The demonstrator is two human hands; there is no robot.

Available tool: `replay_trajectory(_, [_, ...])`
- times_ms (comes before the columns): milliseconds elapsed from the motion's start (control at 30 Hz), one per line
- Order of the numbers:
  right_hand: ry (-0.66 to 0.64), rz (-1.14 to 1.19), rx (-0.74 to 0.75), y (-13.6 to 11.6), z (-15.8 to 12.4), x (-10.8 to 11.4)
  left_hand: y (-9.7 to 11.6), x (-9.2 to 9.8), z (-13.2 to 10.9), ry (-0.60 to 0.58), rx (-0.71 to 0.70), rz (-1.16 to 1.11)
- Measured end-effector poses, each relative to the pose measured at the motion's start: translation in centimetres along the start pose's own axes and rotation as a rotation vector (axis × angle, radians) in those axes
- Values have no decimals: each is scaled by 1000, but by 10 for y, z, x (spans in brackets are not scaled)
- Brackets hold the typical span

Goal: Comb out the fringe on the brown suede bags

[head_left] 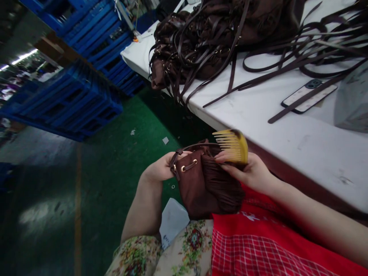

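Note:
A small brown drawstring bag (191, 188) with gold eyelets and a dense dark fringe (222, 184) on its right side rests at my lap. My left hand (166, 165) is at the bag's upper left edge; its fingers go behind and into the top, partly hidden, gripping it. In my right hand (250, 170) is a yellow wide-toothed comb (234, 147), its teeth pointing left. The thumb and fingers of that hand also lie against the top of the fringe. A thin strap runs across the bag's opening.
On the white table (247, 115) lie a heap of brown bags (201, 42), loose brown straps (267, 80) and a phone (309, 96) under one strap. Stacked blue pallets (66, 99) stand on the green floor at left. A red apron (258, 234) covers my lap.

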State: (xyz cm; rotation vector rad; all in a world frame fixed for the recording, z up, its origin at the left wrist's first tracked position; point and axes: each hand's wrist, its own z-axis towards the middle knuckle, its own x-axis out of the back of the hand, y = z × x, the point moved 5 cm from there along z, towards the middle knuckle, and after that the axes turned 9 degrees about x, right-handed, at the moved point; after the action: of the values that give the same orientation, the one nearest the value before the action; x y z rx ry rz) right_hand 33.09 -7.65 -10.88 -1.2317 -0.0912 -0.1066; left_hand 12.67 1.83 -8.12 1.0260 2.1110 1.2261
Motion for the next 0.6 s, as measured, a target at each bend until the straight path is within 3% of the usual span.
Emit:
replay_trajectory(100, [-77,-18,-74,17,3,-18,-30,0,16,-10,176,-164])
replay_trajectory(200, [-173,-100,-197,32,0,-27,-52,2,25,-10,254,-267])
replay_trajectory(433, [-290,-98,-277,49,-22,-46,-61,13,29,-39,156,-280])
replay_trajectory(600, [-419,4,-352,69,-37,-64,-69,32,31,-52,144,8])
